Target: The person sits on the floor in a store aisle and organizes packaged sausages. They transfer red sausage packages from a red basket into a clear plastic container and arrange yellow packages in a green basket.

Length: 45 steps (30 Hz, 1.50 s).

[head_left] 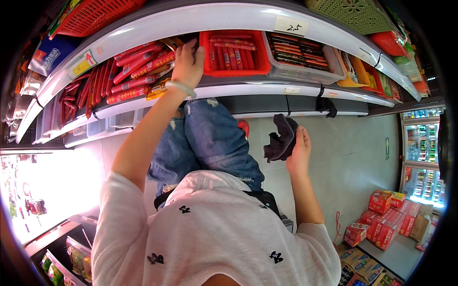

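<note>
Left hand (188, 66): we are keeping its fingers loosely parted at the left rim of a red basket (234, 74); whether they are touching it, we cannot tell.
Right hand (299, 152): we are pinching a cloth (285, 140) between thumb and fingers.
Cloth look: dark, crumpled, hanging just left of the pinching fingertips.
Counts: we are seeing one cloth, one red basket right beside the left hand, one clear bin (307, 71) farther right.
</note>
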Available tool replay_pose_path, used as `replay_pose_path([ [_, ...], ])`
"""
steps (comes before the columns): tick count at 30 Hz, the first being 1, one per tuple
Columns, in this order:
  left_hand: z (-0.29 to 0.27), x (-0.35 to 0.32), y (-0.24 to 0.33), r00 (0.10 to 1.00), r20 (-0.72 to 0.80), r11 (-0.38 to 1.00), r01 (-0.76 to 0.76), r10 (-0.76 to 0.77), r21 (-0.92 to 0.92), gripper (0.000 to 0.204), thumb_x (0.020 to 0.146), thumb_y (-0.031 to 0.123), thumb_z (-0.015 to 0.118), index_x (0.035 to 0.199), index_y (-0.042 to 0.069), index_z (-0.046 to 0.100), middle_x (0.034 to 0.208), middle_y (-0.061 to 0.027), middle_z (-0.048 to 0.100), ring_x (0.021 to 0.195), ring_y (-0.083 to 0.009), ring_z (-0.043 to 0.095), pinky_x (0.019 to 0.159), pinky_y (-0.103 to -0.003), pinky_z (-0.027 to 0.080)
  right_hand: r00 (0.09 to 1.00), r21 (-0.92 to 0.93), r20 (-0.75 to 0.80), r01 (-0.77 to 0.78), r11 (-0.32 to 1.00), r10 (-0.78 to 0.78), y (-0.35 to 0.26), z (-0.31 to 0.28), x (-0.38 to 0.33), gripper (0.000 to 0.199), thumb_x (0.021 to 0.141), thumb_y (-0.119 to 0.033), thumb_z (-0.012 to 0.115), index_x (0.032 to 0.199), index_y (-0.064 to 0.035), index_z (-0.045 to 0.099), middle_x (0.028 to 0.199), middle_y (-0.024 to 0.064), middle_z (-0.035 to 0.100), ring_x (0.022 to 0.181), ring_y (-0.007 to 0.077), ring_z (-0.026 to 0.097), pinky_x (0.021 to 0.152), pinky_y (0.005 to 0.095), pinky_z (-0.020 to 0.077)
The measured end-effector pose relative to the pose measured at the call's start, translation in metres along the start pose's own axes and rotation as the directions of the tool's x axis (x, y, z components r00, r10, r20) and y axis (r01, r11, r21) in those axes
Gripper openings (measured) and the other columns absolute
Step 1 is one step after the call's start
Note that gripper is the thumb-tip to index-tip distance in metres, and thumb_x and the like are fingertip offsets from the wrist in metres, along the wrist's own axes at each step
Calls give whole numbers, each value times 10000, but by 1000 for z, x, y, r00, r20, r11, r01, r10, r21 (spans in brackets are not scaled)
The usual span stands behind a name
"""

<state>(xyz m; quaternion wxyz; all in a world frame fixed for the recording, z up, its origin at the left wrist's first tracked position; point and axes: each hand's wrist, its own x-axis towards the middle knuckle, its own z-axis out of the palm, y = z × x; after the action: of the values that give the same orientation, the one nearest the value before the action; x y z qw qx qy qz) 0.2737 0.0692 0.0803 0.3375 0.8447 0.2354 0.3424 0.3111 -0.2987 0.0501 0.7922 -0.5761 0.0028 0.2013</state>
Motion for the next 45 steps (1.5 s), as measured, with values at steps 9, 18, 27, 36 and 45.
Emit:
replay_pose_path([
  [9, -90, -164, -7, 973, 101, 925, 229, -207, -303, 213, 988, 221, 578, 874, 47, 531, 679, 27, 514, 531, -37, 469, 495, -188, 371, 990, 102, 133, -50, 993, 37, -21, 24, -13, 287, 1024, -245, 472, 1157, -13, 576, 1092, 73, 648, 977, 162, 629, 842, 317, 521],
  [18, -206, -220, -101, 945, -44, 946, 323, -325, -35, 364, 1010, 334, 484, 890, 19, 622, 561, -38, 542, 560, -123, 570, 558, -270, 443, 768, 386, 640, -338, 858, 14, -58, 83, -25, 400, 1025, -309, 408, 1265, -29, 562, 1261, 134, 609, 1202, 270, 552, 1037, 456, 426],
  [27, -168, -212, -139, 801, 483, 932, 253, -353, 260, 358, 952, 331, 520, 1162, 55, 609, 986, -177, 689, 914, -329, 663, 806, -397, 504, 609, -633, 474, -267, 727, 636, 97, 183, 0, 326, 932, -314, 642, 1035, -5, 647, 863, 90, 684, 703, 177, 674, 614, 347, 568],
  [36, -112, -232, -161, 714, 552, 683, 658, -432, -317, 631, 990, 512, 470, 1311, -31, 507, 1159, -147, 626, 1084, -204, 569, 955, -326, 440, 574, -599, 626, -80, 797, 528, 238, 247, -12, 309, 996, -308, 520, 1131, -51, 624, 1009, 73, 662, 871, 172, 650, 735, 379, 520],
  [45, -94, -208, -175, 456, 553, 468, 874, -697, -131, 611, 960, 541, 512, 1039, -44, 667, 955, -109, 683, 906, -132, 619, 811, -286, 485, 165, -303, 899, 904, -303, -406, 109, 316, 19, 385, 820, -252, 708, 1163, -113, 603, 1089, 55, 591, 969, 271, 582, 807, 398, 481],
])
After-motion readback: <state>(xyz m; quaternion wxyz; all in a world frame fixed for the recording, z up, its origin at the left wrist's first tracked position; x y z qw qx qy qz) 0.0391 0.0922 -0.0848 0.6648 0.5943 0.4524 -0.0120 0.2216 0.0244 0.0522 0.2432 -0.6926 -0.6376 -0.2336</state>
